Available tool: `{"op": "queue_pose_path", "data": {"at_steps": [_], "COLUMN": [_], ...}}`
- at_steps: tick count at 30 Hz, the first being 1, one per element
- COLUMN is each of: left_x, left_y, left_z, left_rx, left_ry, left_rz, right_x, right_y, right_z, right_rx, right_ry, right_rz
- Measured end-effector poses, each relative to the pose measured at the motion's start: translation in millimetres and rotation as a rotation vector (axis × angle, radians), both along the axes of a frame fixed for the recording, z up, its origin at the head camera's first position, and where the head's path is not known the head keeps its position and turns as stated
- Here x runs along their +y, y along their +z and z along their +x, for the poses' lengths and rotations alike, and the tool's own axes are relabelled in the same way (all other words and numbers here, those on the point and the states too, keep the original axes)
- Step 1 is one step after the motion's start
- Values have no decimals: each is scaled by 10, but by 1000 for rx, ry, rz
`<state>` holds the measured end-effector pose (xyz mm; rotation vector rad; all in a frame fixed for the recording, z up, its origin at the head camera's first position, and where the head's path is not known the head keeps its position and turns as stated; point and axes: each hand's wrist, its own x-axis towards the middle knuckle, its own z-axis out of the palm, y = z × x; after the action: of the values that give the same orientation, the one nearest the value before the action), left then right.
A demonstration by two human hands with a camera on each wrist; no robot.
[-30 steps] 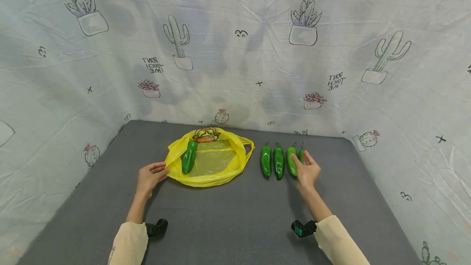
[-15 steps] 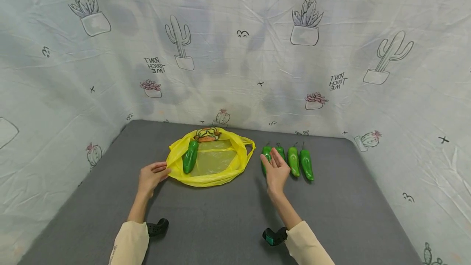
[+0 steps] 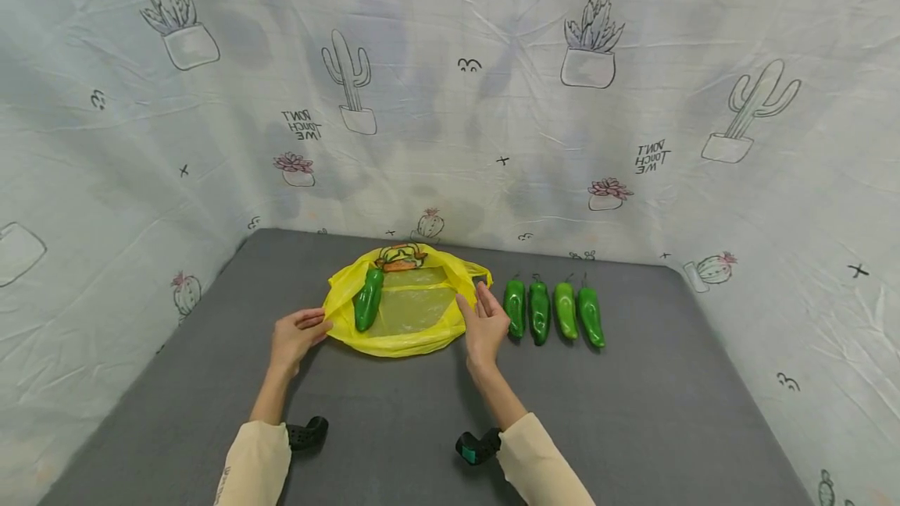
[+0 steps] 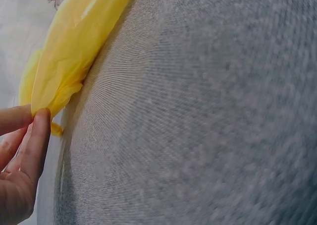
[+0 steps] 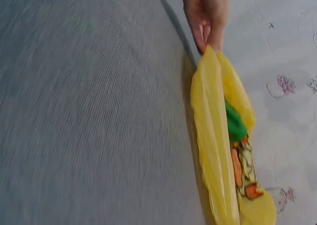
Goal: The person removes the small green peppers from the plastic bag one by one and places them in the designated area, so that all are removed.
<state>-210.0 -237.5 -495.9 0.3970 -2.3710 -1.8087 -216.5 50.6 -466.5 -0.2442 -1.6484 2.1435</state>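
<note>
A yellow plastic bag lies on the grey table with its mouth spread wide. Inside, at its left, rests one green pepper; the right wrist view shows part of this green pepper past the rim. My left hand pinches the bag's left rim between thumb and fingers, and the left wrist view shows that pinch on the yellow plastic. At the bag's right rim is my right hand, thumb and fingers apart, nothing seen between them. Whether it touches the rim, I cannot tell.
Several green peppers lie in a row right of the bag, stems toward the back. A pale cloth wall with cactus drawings stands behind and beside the grey table. Black devices are strapped at both wrists.
My right hand has moved left from the rightmost pepper, past the row, to the bag's right rim. The peppers stay in place, and my left hand keeps its pinch on the bag.
</note>
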Motion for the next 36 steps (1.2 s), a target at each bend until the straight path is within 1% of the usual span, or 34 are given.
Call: {"op": "queue_pose_path", "data": {"at_steps": [4,8,12,15,19,23,25,29,32,36], "left_x": [-4,4,28,42,38,28,25,20,15,5], "left_y": [-15,-10,1,3,-9,-20,-22,-21,-15,-19], "left_z": [11,17,5,-12,-16,8,18,25,33,37], "left_rx": [7,15,20,23,18,13,13,10,13,23], "left_ry": [1,5,-17,-33,-22,-13,-11,-4,0,-8], "left_rz": [-6,5,25,38,49,41,40,44,48,51], "right_x": [-230,-443,-599,-697,-830,-965,-1039,-1222,-1348,-1429], "right_y": [-17,-18,-29,-33,28,147,178,-46,-233,-263], "right_z": [-9,-19,-63,-95,-85,-9,29,-51,-121,-103], "right_rx": [-1,12,37,34,4,-2,3,-11,-21,-19], "right_ry": [5,40,68,77,125,171,170,164,159,136], "right_rz": [0,13,13,8,-8,-23,-20,-21,17,116]}}
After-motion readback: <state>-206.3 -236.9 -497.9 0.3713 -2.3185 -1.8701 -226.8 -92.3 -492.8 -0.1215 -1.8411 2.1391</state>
